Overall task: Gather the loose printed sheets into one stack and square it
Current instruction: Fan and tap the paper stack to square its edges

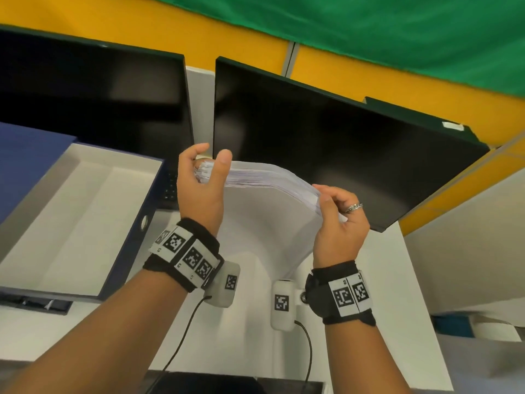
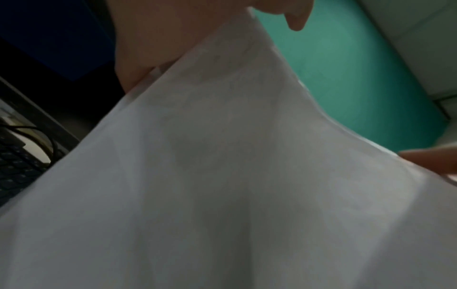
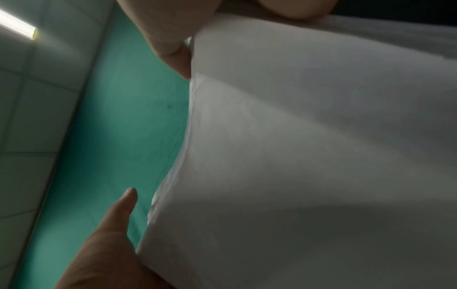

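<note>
No readable text anywhere.

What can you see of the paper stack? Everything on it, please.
The paper stack is a thick bundle of white sheets, held upright above the white desk in front of two dark monitors. The left hand grips its top left corner, the right hand its top right. The top edge bows and its layers are slightly stepped, not yet flush. The facing sheet looks blank; any print is unreadable.

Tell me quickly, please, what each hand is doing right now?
Left hand: grips the left end of the paper stack, fingers curled round it.
Right hand: pinches the stack's right end.
</note>
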`<state>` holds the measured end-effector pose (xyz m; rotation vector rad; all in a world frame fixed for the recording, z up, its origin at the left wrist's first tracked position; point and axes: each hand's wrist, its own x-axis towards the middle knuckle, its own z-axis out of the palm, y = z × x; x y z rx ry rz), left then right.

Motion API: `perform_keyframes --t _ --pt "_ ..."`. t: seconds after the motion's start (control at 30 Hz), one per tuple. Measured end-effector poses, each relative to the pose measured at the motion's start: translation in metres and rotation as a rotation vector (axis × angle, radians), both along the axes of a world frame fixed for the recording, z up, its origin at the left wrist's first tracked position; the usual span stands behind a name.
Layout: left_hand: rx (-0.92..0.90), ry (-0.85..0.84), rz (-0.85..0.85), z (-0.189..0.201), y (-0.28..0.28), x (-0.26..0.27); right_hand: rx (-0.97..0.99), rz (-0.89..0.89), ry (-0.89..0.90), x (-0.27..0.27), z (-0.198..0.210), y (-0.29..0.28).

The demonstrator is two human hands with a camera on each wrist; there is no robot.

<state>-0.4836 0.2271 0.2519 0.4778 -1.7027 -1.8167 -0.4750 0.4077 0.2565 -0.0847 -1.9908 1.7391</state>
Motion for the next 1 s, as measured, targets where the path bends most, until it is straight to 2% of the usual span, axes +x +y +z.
perform_keyframes --t 0.1,0.27,0.5,0.7,0.8,0.9,1.0 --pt "-0.016 -0.038 0.037 0.001 -0.001 -0.006 -0.004 0.0 0.019 0.002 0.001 0.0" --pt "-0.046 -0.008 0.053 0.004 0.001 -0.005 0.065 0.022 0.047 0.001 0.0 0.002" --pt "-0.003 -0.063 0.039 0.002 0.003 -0.01 0.083 0.092 0.087 0.007 -0.005 0.005" --pt "-0.051 -0.075 0.089 0.0 -0.001 -0.014 -0.038 0.004 0.075 0.003 -0.008 0.008" --pt "-0.032 -0.04 -0.005 0.002 0.0 -0.01 -0.04 0.063 0.073 0.004 -0.006 0.005" --pt "-0.077 0.014 -0.211 -0.003 -0.005 0.002 -0.064 0.125 -0.008 -0.001 -0.012 0.013" --pt "-0.123 -0.075 -0.309 -0.023 -0.011 0.009 -0.133 0.153 -0.166 -0.012 -0.02 0.024"
